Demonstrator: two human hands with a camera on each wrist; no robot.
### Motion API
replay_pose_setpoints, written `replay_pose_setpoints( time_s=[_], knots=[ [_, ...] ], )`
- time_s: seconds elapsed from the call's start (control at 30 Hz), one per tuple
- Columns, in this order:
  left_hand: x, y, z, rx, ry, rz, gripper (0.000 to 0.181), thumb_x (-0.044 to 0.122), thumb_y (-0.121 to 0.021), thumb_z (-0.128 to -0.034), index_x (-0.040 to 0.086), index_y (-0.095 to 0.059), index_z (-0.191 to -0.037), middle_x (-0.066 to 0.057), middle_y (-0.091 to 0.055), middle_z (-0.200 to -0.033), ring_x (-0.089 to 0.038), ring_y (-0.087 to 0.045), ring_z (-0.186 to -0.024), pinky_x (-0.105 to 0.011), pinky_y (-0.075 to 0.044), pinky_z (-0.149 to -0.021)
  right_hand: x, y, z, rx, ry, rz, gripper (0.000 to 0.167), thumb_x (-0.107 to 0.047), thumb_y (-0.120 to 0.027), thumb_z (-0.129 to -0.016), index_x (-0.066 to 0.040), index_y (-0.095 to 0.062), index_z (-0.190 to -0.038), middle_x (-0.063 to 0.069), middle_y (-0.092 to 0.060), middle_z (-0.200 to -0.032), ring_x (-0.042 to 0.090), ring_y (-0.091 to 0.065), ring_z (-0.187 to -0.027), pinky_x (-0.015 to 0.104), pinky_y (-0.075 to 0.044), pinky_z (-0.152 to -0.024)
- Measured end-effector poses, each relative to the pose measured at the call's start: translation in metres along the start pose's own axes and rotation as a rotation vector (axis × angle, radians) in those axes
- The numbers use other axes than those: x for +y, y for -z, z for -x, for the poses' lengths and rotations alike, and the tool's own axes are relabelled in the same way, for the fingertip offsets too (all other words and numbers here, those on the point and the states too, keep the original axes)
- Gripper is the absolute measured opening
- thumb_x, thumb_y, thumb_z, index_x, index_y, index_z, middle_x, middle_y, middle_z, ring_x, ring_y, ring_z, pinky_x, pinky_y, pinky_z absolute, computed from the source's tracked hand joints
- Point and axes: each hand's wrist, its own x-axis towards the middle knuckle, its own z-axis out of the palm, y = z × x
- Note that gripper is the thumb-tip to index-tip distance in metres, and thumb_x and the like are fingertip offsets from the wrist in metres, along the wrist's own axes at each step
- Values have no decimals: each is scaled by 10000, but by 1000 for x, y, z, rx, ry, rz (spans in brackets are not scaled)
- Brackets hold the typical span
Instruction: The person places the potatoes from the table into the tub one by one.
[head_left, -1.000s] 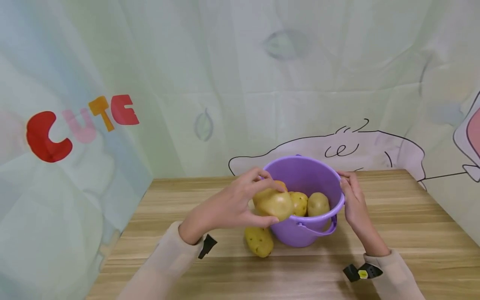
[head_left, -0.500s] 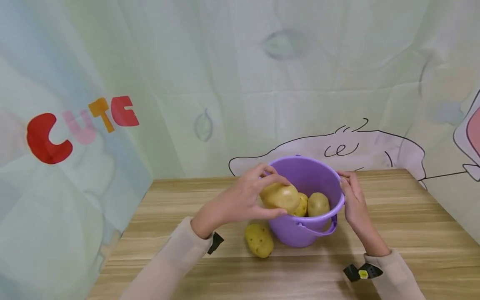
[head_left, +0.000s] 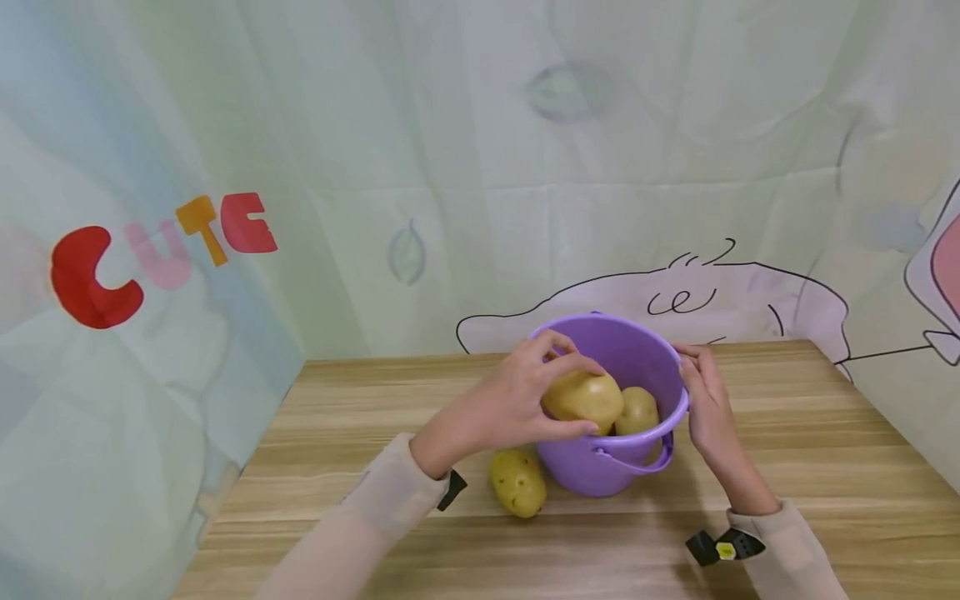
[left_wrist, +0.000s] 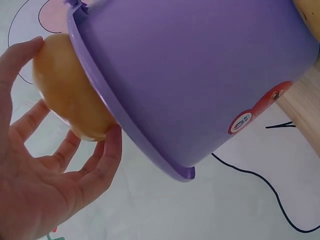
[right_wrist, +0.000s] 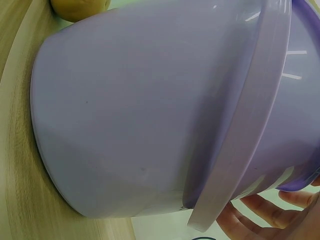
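In the head view my left hand (head_left: 510,400) holds a yellow potato (head_left: 591,402) by its fingertips and thumb at the mouth of a purple bucket (head_left: 588,467). The left wrist view shows this potato (left_wrist: 70,87) partly behind the bucket's rim. My right hand (head_left: 708,404) grips the rim on the bucket's right side. Inside, another potato (head_left: 637,411) lies against the right wall; anything behind the held potato and left hand is hidden. One more potato (head_left: 518,482) lies on the table, left of the bucket's base.
The wood-grain table (head_left: 360,533) ends at a printed curtain (head_left: 390,167) behind and on the left. A purple carrying handle (head_left: 645,465) hangs down the bucket's near side. Black straps with cameras (head_left: 723,547) sit at both wrists.
My left hand has moved right with its potato, from the bucket's left edge to over its mouth, covering a potato seen inside earlier. My right hand stays on the rim.
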Motion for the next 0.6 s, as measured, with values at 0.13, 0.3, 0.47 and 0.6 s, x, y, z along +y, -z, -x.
replay_pose_setpoints(
  time_s=[0.13, 0.3, 0.47, 0.6],
  knots=[
    [0, -2, -2, -2, 2, -11, 499, 448, -787, -831, 246, -639, -1262, -31, -478, -1210, -153, -453, -1074, -317, -441, -866, 0, 0, 0, 2, -1, -13, 373, -166, -332, -1089, 82, -467, -1333, 65, -589, -1148, 110, -604, -970, 199, -507, -798],
    [0, -4, -3, -26, 2, -30, 426, 432, -742, -877, 240, -657, -1248, -28, -490, -1212, -145, -461, -1062, -307, -429, -864, 0, 0, 0, 4, 5, -19, 366, -154, -333, -1087, 79, -473, -1331, 32, -604, -1136, 108, -610, -964, 197, -507, -791],
    [1, -4, -3, -28, -14, -51, 379, 394, -715, -906, 229, -665, -1244, -32, -504, -1207, -152, -473, -1074, -323, -410, -899, 0, 0, 0, 4, 11, -14, 363, -148, -334, -1085, 78, -477, -1330, 24, -614, -1127, 114, -610, -962, 199, -506, -790],
    [2, -2, -1, -26, -21, -47, 365, 375, -711, -912, 226, -663, -1241, -39, -506, -1208, -159, -476, -1082, -331, -415, -902, 0, 0, 0, 6, 13, -9, 363, -146, -334, -1085, 81, -478, -1329, 31, -612, -1126, 110, -607, -962, 197, -504, -789]
  ],
)
